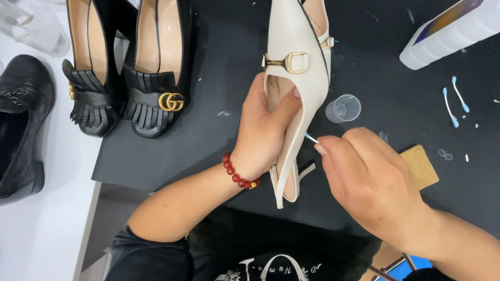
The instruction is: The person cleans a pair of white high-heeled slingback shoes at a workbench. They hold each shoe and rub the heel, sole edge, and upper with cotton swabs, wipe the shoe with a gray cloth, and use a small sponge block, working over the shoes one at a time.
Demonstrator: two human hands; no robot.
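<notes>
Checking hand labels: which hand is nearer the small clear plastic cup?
Right. The right hand pinches a cotton swab just below the clear cup; the left hand grips the white shoe, farther left.

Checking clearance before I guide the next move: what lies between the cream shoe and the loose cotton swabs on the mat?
In the head view, a small clear plastic cup stands on the black mat between the cream shoe and the cotton swabs.

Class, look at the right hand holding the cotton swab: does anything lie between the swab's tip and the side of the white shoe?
Nothing visible does. The right hand pinches the cotton swab, whose blue tip sits right at the edge of the white shoe. The left hand grips the shoe from the other side, thumb inside it.
</notes>
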